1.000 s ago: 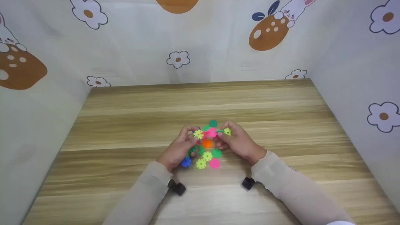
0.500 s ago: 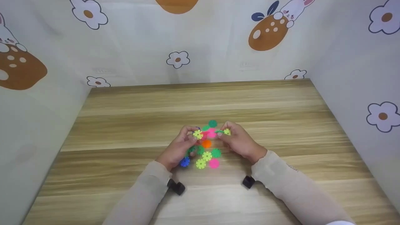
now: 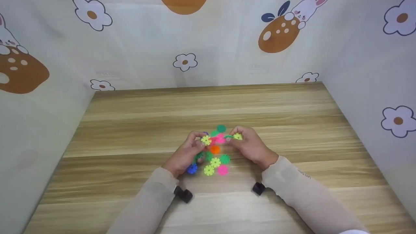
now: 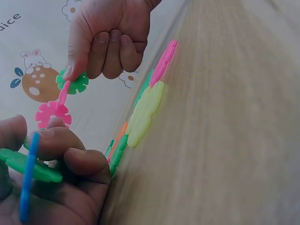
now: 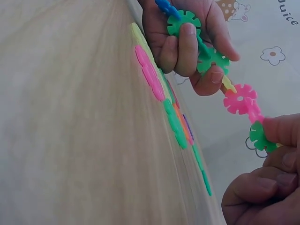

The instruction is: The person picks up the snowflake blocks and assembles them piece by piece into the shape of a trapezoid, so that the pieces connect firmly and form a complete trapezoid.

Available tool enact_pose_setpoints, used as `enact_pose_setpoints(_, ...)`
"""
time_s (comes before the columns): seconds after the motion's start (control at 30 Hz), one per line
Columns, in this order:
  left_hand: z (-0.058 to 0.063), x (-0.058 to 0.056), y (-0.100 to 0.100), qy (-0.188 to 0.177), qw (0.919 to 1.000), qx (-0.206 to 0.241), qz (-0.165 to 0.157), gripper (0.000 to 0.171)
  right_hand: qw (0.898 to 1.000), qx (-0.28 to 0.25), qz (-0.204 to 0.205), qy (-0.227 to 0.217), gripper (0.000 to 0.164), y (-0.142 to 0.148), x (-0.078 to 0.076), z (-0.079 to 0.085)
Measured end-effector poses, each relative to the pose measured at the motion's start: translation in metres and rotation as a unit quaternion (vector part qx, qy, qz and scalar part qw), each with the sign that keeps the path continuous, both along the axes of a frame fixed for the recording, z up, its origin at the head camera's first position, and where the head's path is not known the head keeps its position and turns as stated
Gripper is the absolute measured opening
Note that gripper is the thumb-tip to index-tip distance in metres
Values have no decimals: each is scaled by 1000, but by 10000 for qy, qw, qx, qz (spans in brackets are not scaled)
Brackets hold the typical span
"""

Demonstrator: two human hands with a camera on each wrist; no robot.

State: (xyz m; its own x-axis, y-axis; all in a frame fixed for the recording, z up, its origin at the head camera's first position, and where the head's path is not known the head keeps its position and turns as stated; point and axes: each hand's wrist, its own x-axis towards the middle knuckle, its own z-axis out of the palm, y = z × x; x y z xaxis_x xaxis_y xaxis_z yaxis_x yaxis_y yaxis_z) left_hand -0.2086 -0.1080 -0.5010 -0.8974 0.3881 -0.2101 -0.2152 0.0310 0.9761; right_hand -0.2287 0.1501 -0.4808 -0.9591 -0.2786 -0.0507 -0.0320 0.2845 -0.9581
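Between both hands stretches a chain of interlocking snowflake discs, slotted plastic rounds in blue, green, yellow and pink. My left hand [image 3: 187,154] grips its left part, with a yellow disc [image 3: 206,140] at the fingertips. A blue disc [image 5: 168,7] and a green disc [image 5: 183,23] lie across that palm. My right hand [image 3: 248,144] pinches a green disc [image 5: 262,136] at the other end, its remaining fingers curled in. A yellow disc [image 3: 238,136] sticks out by the right fingers. Two linked pink discs [image 5: 240,99] bridge the gap. The left fingers partly hide the chain.
Loose discs lie flat on the wooden table [image 3: 208,107] beneath and around the hands: orange [image 3: 214,149], pink [image 3: 222,170], yellow [image 3: 209,170], several green ones [image 3: 221,128]. Printed fabric walls [image 3: 217,42] stand at the back and sides.
The right hand's lower fingers, visible under the chain a second ago, are tucked in now. The yellow disc beside that hand has shifted slightly right. The left hand stays nearly still.
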Motion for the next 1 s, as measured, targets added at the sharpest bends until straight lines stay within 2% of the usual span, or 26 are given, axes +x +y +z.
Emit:
enact_pose_setpoints(0.17,1,1,0,-2,10000,33,-44,35,10000,13,-16,92,8,1,0,-1)
enact_pose_setpoints(0.43,-3,-1,0,152,9993,265,-221,35,9995,138,219,161,12,1,-2,-4)
enact_pose_setpoints(0.73,-1,0,0,41,9997,208,-139,37,9990,112,316,281,9,2,-3,-6)
enact_pose_setpoints(1.0,-2,-1,0,123,9989,370,-264,35,9984,243,458,243,10,2,-2,-6)
